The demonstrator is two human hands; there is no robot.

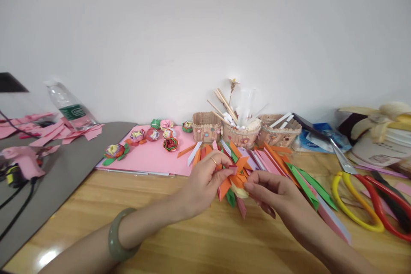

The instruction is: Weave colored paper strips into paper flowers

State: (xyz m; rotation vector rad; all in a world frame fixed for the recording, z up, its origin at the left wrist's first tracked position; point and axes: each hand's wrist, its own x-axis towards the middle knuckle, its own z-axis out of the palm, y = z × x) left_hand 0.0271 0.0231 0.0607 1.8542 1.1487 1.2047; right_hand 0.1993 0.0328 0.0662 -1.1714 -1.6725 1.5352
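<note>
My left hand [205, 180], with a ring on one finger, is closed in a pinch on a small dark red paper piece [233, 168]. Just to its right is a folded orange paper flower [238, 179] with a pale yellow part [240, 192] at its lower edge. The thumb and fingertips of my right hand [272, 190] are closed on the flower's right side. Behind and beneath both hands lies a loose pile of folded paper strips [257, 160] in orange, pink, white and green. Fingertips and overlapping strips partly hide the flower's outline.
Finished paper flowers [170, 144] sit on a pink sheet [150, 163]. Three woven baskets [207, 126] stand by the wall, the middle one holding sticks. Large scissors [342, 158] with yellow and red handles lie right. At left are a pink glue gun [24, 160] and a bottle [69, 105].
</note>
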